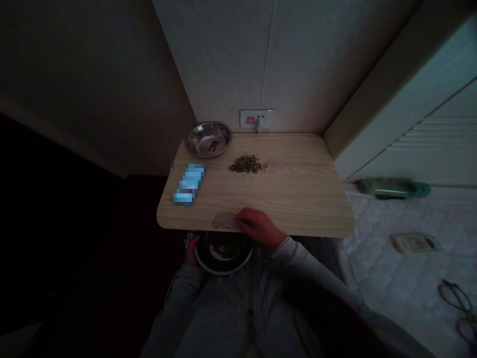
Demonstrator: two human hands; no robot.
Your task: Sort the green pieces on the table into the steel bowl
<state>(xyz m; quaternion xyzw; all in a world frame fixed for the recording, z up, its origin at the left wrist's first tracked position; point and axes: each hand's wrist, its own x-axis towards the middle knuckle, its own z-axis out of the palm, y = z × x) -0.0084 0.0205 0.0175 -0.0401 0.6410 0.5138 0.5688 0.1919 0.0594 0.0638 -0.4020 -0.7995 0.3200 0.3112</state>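
Note:
My left hand [191, 251] grips the side of a dark bowl with a pale rim [222, 272], held just below the front edge of the wooden table [294, 194]. Small dark bits [225, 247] lie inside the bowl. At that front edge, my right hand [259, 226] is closed with its fingertips pinching a thin, rounded, see-through piece [224, 220] that lies flat against the tabletop. A few dark specks show along its near edge. Farther back on the table is a loose heap of small greenish seeds or grains [246, 164].
A shiny metal bowl [208, 140] stands at the table's back left, with a lit phone [190, 184] in front of it. A wall socket [256, 119] holds a plug. On the white bedding to the right are a green bottle [393, 189], a remote control [415, 243] and eyeglasses [456, 298].

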